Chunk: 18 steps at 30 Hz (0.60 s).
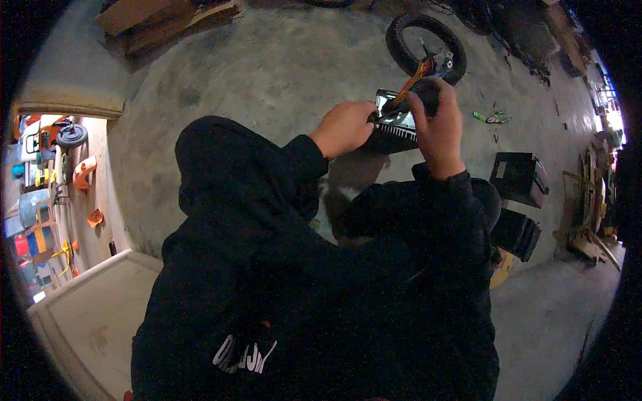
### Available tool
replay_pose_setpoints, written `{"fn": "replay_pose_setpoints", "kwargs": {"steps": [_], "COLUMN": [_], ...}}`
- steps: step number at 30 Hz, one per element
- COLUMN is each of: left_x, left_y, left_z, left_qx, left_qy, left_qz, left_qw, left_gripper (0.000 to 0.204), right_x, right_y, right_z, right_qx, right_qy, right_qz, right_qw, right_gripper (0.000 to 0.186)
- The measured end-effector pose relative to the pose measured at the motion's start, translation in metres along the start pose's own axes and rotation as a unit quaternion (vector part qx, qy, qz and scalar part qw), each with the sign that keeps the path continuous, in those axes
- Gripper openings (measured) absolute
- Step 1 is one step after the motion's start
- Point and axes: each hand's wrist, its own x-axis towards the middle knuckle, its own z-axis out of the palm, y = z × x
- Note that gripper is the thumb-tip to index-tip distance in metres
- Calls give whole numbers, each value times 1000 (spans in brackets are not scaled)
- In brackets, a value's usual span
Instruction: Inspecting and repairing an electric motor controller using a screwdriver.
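Both the left hand and the right hand are at the box, one toward each end. The box is black, with a bright inner face and a pale ridged edge. It sits ahead of the person's body, and its long axis runs mostly left to right, dropping a little toward the right. The left hand closes on the left end, thumb and fingers at the corner; how far they wrap beneath is hidden. The right hand is over the right end, thumb and fingers pinched on a dark part that covers some of the box. Whether that part touches the box, I cannot tell. Neither hand is clearly nearer, since the box spans the gap between them.

Coloured wires slant up and right from the box, passing just beside the right hand, toward the wheel, which lies on the floor beyond. A green-handled tool lies on the floor to the right, apart from the right hand.
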Motion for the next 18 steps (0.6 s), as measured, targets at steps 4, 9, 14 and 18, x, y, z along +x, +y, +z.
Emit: {"fn": "replay_pose_setpoints", "kwargs": {"steps": [4,9,14,18], "left_x": [6,7,8,6], "left_y": [13,-8,-19,-8], "left_z": [-2,22,26,17], "left_qx": [-57,-49,-74,-81], "left_qy": [-35,49,33,25], "left_qz": [-54,20,13,13], "left_qw": [996,997,997,996], "left_gripper": [24,26,29,27], "right_x": [3,14,20,14], "right_y": [-8,-38,-31,-24], "right_z": [0,4,6,4], "right_qx": [2,-5,86,67], "right_qy": [-103,-182,-173,-152], "right_qz": [-48,-95,-91,-67], "right_qw": [993,979,977,984], "right_gripper": [42,38,45,55]}}
